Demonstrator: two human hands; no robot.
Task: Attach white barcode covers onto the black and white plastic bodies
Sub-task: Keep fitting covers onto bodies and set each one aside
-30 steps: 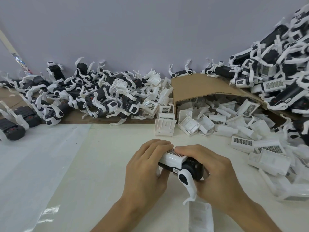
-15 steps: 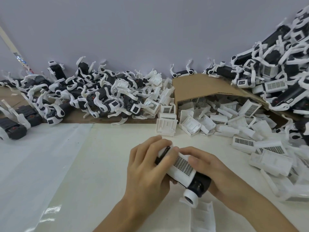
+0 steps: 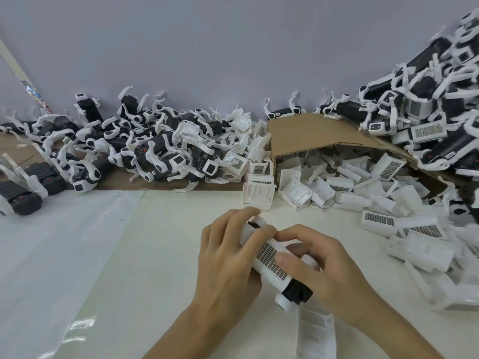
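Note:
Both hands hold one black and white plastic body (image 3: pixel 294 294) just above the table at centre front, tilted with its black end toward me. A white barcode cover (image 3: pixel 269 257) lies along its top, grid pattern facing up. My left hand (image 3: pixel 228 257) grips the far end, fingers curled over it. My right hand (image 3: pixel 324 268) grips the near part, its thumb pressing on the cover. A heap of loose white covers (image 3: pixel 337 185) spills from a cardboard box (image 3: pixel 305 136) behind.
Black and white bodies are piled at the back left (image 3: pixel 155 149) and heaped high at the right (image 3: pixel 435 112). More covers (image 3: pixel 414 229) lie scattered at the right. A white part (image 3: pixel 315 335) lies under my right wrist. The white table (image 3: pixel 129 255) lies in front.
The body has been turned in my hands, so the cover's barcode grid now faces up. My right thumb has moved onto the cover; the black end points more toward me.

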